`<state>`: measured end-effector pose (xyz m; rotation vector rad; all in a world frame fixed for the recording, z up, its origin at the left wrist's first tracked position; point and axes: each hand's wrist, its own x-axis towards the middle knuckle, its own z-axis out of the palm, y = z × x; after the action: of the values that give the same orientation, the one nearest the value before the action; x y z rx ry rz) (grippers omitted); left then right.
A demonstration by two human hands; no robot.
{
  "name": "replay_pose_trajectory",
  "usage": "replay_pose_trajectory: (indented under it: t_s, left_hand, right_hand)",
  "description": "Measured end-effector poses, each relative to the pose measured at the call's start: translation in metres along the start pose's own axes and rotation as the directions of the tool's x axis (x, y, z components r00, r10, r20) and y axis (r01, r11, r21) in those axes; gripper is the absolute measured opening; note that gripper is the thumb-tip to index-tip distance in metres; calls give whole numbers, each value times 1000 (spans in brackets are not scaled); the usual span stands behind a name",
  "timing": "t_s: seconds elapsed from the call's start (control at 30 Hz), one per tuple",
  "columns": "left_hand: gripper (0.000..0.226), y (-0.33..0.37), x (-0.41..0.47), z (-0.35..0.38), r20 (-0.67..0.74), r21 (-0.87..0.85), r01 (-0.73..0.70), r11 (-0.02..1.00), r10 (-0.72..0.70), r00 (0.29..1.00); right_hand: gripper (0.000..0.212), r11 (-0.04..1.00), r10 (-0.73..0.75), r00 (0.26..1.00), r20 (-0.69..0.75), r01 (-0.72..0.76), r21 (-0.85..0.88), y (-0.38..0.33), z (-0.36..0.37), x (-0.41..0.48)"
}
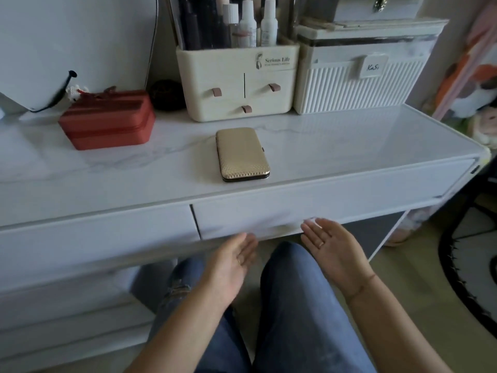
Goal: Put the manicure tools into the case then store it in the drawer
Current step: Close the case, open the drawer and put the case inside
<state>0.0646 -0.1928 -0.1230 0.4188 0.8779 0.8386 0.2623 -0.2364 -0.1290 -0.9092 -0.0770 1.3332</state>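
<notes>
A gold textured manicure case (242, 153) lies closed on the white marble tabletop (336, 146), near the front edge. No loose tools show. Below it the right drawer front (309, 203) is closed. My left hand (231, 265) and my right hand (332, 249) hover palm-up under the drawer's lower edge, fingers apart and empty. The fingertips of both reach close to that edge; whether they touch it I cannot tell.
A red zip box (107, 119) sits at the left. A cream organiser (236, 82) with bottles and a white ribbed box (360, 82) stand at the back. A second drawer front (94, 235) lies to the left. My knees in jeans (290, 292) are under the table.
</notes>
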Motion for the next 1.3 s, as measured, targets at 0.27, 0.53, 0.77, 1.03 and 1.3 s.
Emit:
replay_pose_trajectory:
  t_s: [0.27,0.53,0.77,1.03,1.3]
  left_hand:
    - [23,-3,-4,16,-22,-249,9,968,-15,1000]
    - [8,-8,-7,10,-33,-265,43,963,-53,998]
    - [32,-9,-56,0,45,431,133,893,-168,985]
    - [37,16,-74,31,738,658,-592,-466,556,382]
    - [53,18,-87,34,668,736,-489,-468,618,414]
  right_hand:
    - [57,980,63,997,49,-71,186,-8,3,2]
    - [90,977,78,994,72,-91,195,-7,-5,-6]
    - [54,852,-15,997,-78,-28,-523,-28,-22,-56]
    - [48,-502,-538,552,637,397,-768,-36,1,-72]
    - [43,-498,-585,528,616,365,-787,-36,0,-90]
